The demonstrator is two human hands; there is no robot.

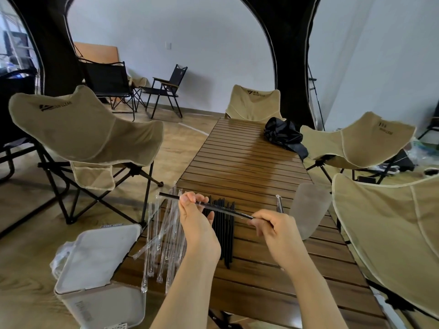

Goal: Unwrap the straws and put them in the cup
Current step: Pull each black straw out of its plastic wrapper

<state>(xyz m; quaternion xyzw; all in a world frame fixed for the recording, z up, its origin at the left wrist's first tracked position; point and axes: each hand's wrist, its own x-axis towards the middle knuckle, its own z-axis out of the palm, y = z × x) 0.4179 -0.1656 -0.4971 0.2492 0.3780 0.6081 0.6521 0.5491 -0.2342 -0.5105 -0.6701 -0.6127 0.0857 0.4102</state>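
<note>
Presently, wrappers (pixel 164 236): clear sleeves heaped at the table's (pixel 249 162) left edge.
Left hand (pixel 197 210): fingers pinch the held straw (pixel 213 206); its bare end juts left.
Loose straws (pixel 223 233): black, unwrapped, lying on the table below the hands.
Right hand (pixel 273 225): fingers curled, pinching the still-sleeved end.
Cup (pixel 308 210): standing right of the hands, no straws visible.
Risk: a hard tug may kink the straw; the right hand's swing could topple the cup.

1. Our left hand (pixel 198 219) stands upright, thumb and curled fingertips pinching the straw (pixel 223 207);
2. our right hand (pixel 276 230) pinches its other end, fingers curled; both bare forearms reach forward.
</note>
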